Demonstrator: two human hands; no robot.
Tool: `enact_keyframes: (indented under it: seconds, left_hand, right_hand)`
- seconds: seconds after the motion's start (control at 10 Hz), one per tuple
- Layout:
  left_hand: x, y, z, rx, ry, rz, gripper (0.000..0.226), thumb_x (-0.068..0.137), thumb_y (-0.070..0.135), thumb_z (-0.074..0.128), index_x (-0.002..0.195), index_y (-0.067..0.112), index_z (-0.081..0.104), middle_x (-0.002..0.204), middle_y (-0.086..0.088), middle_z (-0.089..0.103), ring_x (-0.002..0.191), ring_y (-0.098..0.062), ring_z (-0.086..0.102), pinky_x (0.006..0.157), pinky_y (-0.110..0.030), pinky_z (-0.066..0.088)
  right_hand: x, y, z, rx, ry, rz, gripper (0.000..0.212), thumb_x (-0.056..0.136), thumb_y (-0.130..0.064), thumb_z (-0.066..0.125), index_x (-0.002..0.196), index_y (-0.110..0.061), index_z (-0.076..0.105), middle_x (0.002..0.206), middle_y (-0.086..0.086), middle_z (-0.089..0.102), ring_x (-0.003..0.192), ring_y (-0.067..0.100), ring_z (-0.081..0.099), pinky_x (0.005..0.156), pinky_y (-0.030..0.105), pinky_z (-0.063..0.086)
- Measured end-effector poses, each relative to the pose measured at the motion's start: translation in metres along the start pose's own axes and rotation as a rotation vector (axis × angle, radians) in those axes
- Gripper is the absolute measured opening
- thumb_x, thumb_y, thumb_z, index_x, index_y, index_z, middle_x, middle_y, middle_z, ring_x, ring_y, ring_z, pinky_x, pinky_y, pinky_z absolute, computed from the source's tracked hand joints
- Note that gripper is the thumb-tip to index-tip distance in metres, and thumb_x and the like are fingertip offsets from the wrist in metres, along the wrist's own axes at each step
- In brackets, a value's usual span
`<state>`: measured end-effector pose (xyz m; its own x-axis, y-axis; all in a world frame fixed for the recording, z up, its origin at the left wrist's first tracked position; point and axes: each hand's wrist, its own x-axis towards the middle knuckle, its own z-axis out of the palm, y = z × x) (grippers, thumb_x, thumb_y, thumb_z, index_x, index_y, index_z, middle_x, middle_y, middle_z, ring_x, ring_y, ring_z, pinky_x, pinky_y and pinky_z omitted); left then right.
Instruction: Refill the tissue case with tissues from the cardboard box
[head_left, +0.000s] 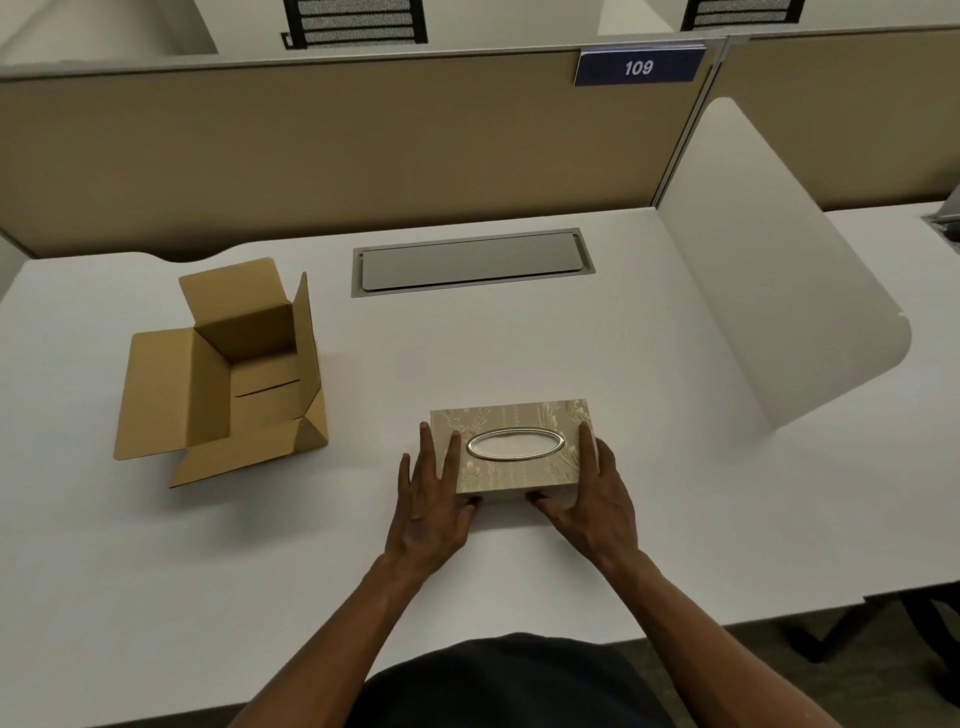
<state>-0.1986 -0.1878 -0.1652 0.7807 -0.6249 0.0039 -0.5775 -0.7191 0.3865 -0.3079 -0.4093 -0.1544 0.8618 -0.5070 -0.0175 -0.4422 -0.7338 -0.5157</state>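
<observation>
The tissue case (519, 478) is a beige patterned box with a silver oval opening on top; it rests on the white desk in front of me. My left hand (431, 499) holds its left end, fingers along the side and thumb at the front. My right hand (592, 499) grips its right end the same way. White tissue shows faintly through the oval. The cardboard box (249, 384) stands to the left with its flaps open, and the visible inside holds nothing.
A grey cable hatch (472, 262) is set into the white desk (571, 353) behind the case. A white side divider (769, 291) rises on the right, and a tan partition (363, 145) with a "109" sign closes the back.
</observation>
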Motion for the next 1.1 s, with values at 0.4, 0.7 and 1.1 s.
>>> enact_keyframes:
  seconds: [0.4,0.7,1.1]
  left_hand:
    - [0.000,0.002,0.010,-0.249,0.039,-0.029,0.100,0.091,0.029,0.072,0.163,0.019,0.003,0.170,-0.011,-0.016,0.112,-0.033,0.066,0.064,-0.017,0.048]
    - [-0.002,0.006,0.002,-0.100,0.005,-0.045,0.108,0.088,0.062,0.063,0.163,0.024,-0.004,0.169,-0.008,-0.021,0.143,-0.036,0.042,0.104,-0.041,0.051]
    - [0.037,0.022,-0.016,0.149,0.099,-0.022,0.090,0.096,0.074,0.027,0.162,0.014,0.015,0.172,-0.002,-0.003,0.158,-0.021,-0.010,0.127,-0.052,0.015]
  right_hand:
    - [0.000,0.007,0.001,0.033,-0.036,-0.020,0.123,0.074,-0.055,0.084,0.164,-0.014,0.011,0.145,0.013,0.046,0.115,0.032,0.061,0.073,0.040,0.059]
    - [-0.002,0.004,-0.006,0.040,-0.019,0.019,0.114,0.076,-0.090,0.049,0.164,-0.030,0.006,0.152,0.006,0.040,0.125,0.028,0.056,0.090,0.046,0.059]
    - [0.066,-0.007,-0.031,-0.065,0.081,-0.115,0.090,0.096,-0.073,0.034,0.162,-0.013,0.023,0.169,0.009,0.028,0.158,0.024,0.018,0.126,0.045,0.023]
